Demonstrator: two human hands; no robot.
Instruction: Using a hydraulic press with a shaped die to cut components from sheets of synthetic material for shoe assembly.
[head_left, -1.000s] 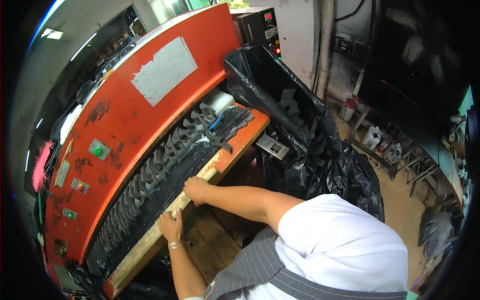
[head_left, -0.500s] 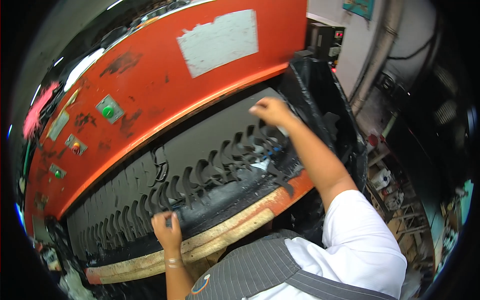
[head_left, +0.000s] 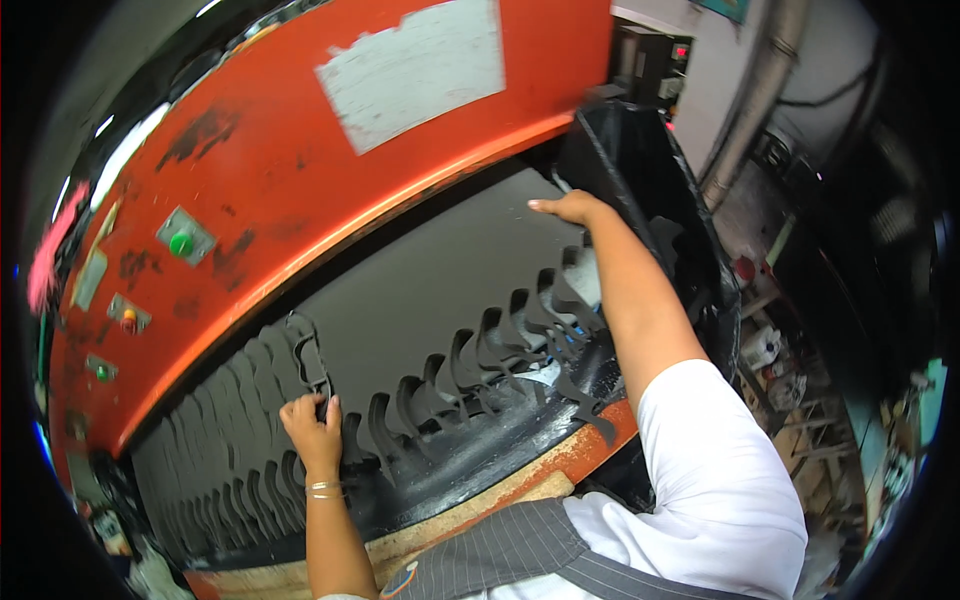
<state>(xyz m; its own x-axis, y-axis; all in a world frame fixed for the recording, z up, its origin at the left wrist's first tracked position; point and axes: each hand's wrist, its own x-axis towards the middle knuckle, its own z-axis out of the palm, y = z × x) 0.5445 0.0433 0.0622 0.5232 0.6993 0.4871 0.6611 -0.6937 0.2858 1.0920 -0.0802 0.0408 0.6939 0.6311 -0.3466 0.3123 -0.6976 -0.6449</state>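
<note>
A dark grey sheet (head_left: 420, 268) lies in the bed of an orange press, its near edge cut into a row of curved strips. On the sheet, left of the middle, stands a narrow curved cutting die (head_left: 312, 358) with a thin metal outline. My left hand (head_left: 313, 422) is closed around the near end of this die, thumb and fingertips on either side. At the far right end of the sheet, my right hand (head_left: 578, 207) rests by the edge with its thumb stretched out to the left. Some of its fingers are hard to make out.
Green and red buttons (head_left: 181, 243) sit on the press's orange front panel (head_left: 240, 165). A black plastic-lined bin (head_left: 640, 150) stands at the right end, with dark scraps inside. Slit lines mark the sheet's left part. The bed's front edge (head_left: 450, 515) is worn.
My left hand has moved from the strips at the near edge up to the die. My right hand has shifted right to the sheet's end. The view has tilted and come closer.
</note>
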